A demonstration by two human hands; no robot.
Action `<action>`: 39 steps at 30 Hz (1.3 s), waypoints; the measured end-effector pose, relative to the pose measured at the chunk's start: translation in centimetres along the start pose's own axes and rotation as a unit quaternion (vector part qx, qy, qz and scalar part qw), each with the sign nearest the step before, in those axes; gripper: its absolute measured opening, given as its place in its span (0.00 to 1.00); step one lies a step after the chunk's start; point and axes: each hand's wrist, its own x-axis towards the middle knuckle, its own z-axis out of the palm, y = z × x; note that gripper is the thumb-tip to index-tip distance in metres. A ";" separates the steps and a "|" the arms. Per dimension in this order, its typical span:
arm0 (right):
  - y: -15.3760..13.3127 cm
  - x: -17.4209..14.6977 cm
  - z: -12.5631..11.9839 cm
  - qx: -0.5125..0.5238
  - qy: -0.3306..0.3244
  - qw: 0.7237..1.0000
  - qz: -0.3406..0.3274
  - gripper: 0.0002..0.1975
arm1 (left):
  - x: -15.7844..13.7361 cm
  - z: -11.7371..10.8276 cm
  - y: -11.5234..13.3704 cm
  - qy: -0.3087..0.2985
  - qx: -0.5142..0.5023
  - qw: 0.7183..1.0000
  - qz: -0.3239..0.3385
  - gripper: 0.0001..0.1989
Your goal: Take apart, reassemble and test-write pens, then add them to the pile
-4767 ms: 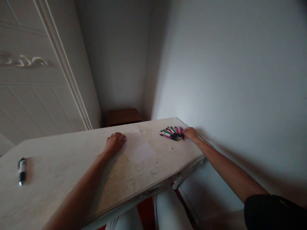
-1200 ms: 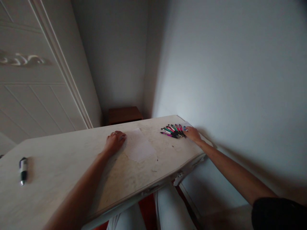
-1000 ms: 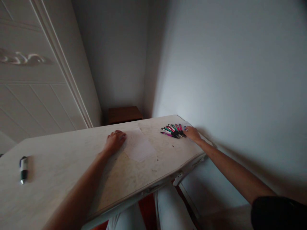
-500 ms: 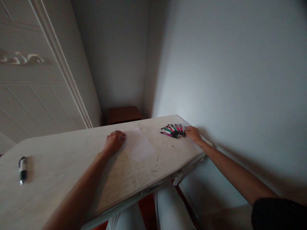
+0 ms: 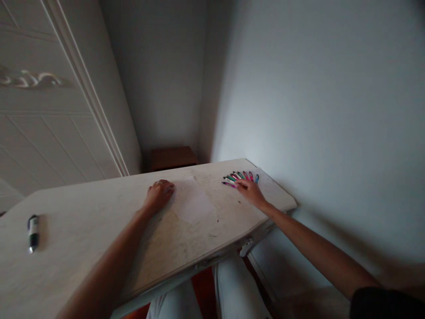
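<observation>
My left hand (image 5: pixel 160 193) rests on the table with its fingers laid down loosely, fingertips at the left edge of a white sheet of paper (image 5: pixel 195 201). It wears a ring and holds nothing. Several pens (image 5: pixel 244 175) with coloured barrels lie in a fan on the right part of the table. Over their gathered lower ends is my right hand (image 5: pixel 251 192), thumb and fingers pinched together at the purple pen (image 5: pixel 228 184), the leftmost of the fan. A blue pen (image 5: pixel 256 178) lies at the fan's right end. The hand hides the pens' lower halves.
A thick white and black pen (image 5: pixel 33 233) lies apart at the far left of the worn white table (image 5: pixel 93 221). The wall (image 5: pixel 318 110) runs close along the table's right end. A white panelled cabinet (image 5: pixel 43 141) and a brown wooden piece (image 5: pixel 173 157) stand behind.
My right hand has moved left from the blue pen at the fan's right end to the purple pen, and the blue pen is now uncovered. My left hand has stayed put.
</observation>
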 end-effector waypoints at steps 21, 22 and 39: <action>-5.9 5.6 11.9 0.197 -0.067 0.977 -0.053 0.18 | -0.3 0.9 -0.4 0.059 -0.114 0.992 -0.009 0.14; -5.7 5.6 11.8 0.199 -0.074 0.976 -0.049 0.19 | -0.3 0.8 -0.3 0.059 -0.117 0.991 -0.002 0.13; -5.6 5.9 12.2 0.159 -0.090 0.980 -0.073 0.19 | -5.5 -4.2 -1.5 0.264 -0.022 0.960 -0.095 0.11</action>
